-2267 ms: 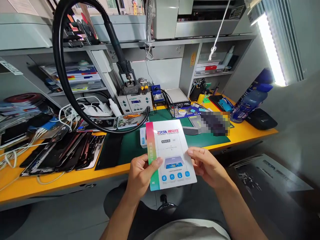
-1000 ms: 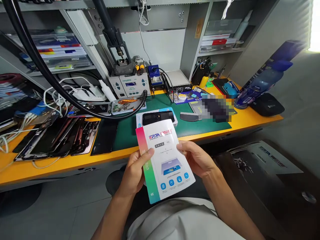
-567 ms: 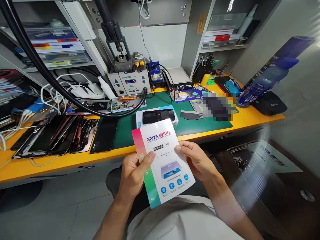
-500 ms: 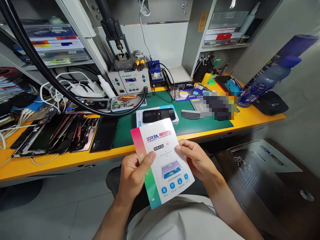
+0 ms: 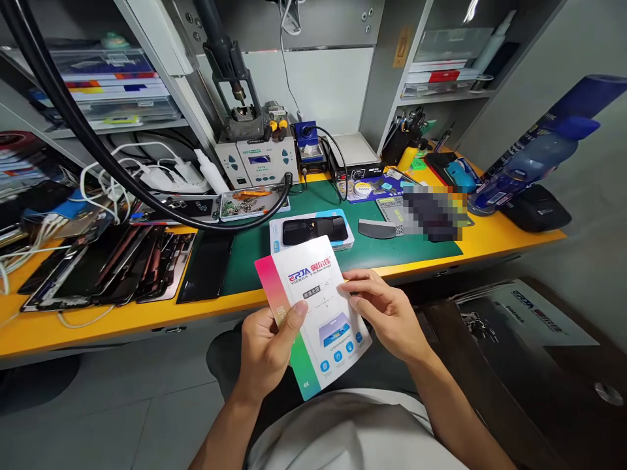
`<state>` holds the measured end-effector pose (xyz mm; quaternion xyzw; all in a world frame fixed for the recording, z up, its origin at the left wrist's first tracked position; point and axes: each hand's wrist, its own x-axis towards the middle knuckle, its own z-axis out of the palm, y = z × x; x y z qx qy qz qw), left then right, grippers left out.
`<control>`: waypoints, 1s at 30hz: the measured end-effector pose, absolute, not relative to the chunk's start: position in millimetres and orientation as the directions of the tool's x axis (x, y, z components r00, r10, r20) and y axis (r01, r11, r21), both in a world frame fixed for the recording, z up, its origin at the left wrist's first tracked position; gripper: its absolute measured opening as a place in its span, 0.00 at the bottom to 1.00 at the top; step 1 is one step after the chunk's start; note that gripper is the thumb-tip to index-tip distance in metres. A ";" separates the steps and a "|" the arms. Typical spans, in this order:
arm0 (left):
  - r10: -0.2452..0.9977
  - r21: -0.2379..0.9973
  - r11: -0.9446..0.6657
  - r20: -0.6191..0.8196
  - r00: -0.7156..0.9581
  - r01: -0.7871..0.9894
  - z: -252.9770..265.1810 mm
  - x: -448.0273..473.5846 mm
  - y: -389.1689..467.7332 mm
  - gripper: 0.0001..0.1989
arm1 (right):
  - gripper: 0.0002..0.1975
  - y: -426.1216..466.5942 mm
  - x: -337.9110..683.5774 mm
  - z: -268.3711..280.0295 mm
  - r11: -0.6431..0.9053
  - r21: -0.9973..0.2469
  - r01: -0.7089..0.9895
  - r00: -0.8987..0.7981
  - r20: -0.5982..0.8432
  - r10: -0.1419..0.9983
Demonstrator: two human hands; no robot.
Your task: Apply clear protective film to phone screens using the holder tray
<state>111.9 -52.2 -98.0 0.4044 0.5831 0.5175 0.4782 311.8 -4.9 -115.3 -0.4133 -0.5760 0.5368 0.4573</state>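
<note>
A white printed screen-film packet (image 5: 313,274) with a pink-to-green side strip is held up, tilted, over my lap. My left hand (image 5: 269,346) grips its left side, thumb across the printed front and the other fingers behind. At the right edge, my right hand (image 5: 386,310) has its fingertips and thumb closed together, the forefinger lying over the front. The packet's lower right part bows slightly. Just beyond it, a black phone (image 5: 313,230) lies on a white-and-blue box (image 5: 277,235) on the green mat (image 5: 255,261).
Several phone screens and frames (image 5: 122,267) are stacked at the left of the yellow bench (image 5: 98,326). A thick black cable (image 5: 88,143) arches across the left. Behind stand a soldering station (image 5: 255,163) and a parts tray (image 5: 255,202). Blue bottles (image 5: 529,163) stand right.
My right hand has shifted its hold: the thumb has moved off the front towards the edge, and the forefinger now reaches over the face. The packet has turned slightly. My left hand keeps its grip.
</note>
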 end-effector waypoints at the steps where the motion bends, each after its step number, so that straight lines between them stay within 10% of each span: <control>1: 0.966 0.991 0.133 -0.129 -0.222 0.002 -98.5 113.3 -51.4 0.15 | 0.09 -4.6 313.6 -113.1 0.068 -0.998 -0.003 -0.256 0.067 0.964; 16: 0.959 0.974 0.041 0.024 -0.282 0.222 -109.8 120.7 -43.7 0.11 | 0.08 -9.6 307.0 -98.7 0.046 -0.942 0.333 -0.095 0.015 0.995; 30: 0.961 0.827 0.274 -0.217 0.171 -0.490 -132.3 117.0 -44.3 0.42 | 0.15 -2.9 299.5 -101.2 -0.364 -0.919 -0.150 -0.307 -0.306 0.901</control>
